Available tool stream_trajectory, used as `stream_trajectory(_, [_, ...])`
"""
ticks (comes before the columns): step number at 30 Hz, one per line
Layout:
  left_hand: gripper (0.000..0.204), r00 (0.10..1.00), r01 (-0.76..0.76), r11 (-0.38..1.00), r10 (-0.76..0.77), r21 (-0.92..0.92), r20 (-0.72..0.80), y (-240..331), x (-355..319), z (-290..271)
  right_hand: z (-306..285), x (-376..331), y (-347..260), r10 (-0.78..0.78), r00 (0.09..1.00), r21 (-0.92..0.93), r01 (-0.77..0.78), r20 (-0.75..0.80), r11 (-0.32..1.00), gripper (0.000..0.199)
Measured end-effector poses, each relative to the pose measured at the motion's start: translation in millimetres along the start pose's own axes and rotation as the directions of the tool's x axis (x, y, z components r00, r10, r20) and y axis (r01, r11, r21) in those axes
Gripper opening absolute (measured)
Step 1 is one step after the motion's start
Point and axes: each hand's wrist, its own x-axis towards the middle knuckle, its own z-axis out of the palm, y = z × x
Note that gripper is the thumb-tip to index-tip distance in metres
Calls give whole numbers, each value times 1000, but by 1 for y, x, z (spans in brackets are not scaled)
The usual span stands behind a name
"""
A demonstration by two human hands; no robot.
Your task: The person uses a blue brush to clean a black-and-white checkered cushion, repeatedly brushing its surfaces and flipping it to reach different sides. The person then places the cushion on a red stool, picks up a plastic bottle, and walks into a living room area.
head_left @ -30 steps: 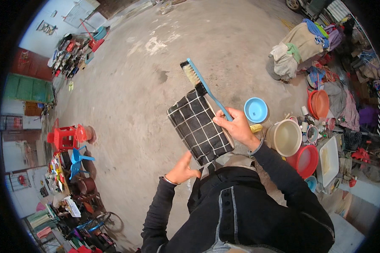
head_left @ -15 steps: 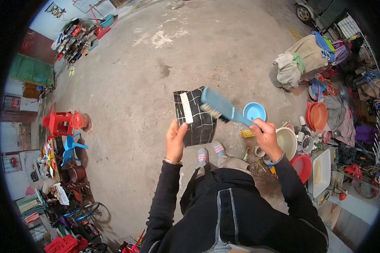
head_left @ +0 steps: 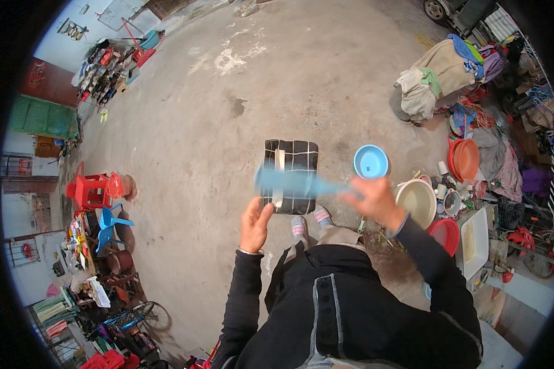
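A flat, bag-like piece of black fabric [head_left: 298,161] with a white grid pattern is out in front of me, above my feet. Down its left part runs a cream strip [head_left: 280,163]. My left hand [head_left: 254,226] is closed on the lower left edge of the fabric, thumb on top by the strip's end. From the right, my right hand [head_left: 375,202] grips the handle of a blue scrubbing brush [head_left: 292,182]. The brush is smeared by motion and lies across the middle of the fabric in view; whether its bristles touch cannot be told.
A light blue basin [head_left: 371,147] stands on the concrete floor to the right, near a cream basin [head_left: 417,200], a red basin [head_left: 444,237] and a white tub [head_left: 474,246]. Cloths [head_left: 440,74] are heaped farther off. Red stools [head_left: 92,189] and a blue stool [head_left: 108,227] stand left.
My right hand has swung the brush left and down across the fabric. The fabric has straightened and dropped slightly in view, with my left hand still holding its edge lower down.
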Motion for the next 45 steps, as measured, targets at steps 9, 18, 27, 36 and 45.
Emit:
stream_trajectory(9, [17,948,-319,704,222,635,230,21,-10,24,-14,-30,129,707,698,403,-618,-115,675,37])
stream_trajectory(18, [25,742,-663,125,241,738,625,48,1,53,-4,-45,63,711,682,602,-644,171,473,35])
stream_trajectory(27, [14,672,-730,15,197,683,714,44,-6,56,-32,-21,29,568,807,492,-564,160,663,33])
stream_trajectory(36, [15,716,-677,21,247,735,653,20,-11,56,28,-13,27,516,836,380,-545,186,747,18])
stream_trajectory(45, [61,984,-25,791,127,611,-125,-7,-9,36,22,-7,35,437,847,430,-530,303,730,16])
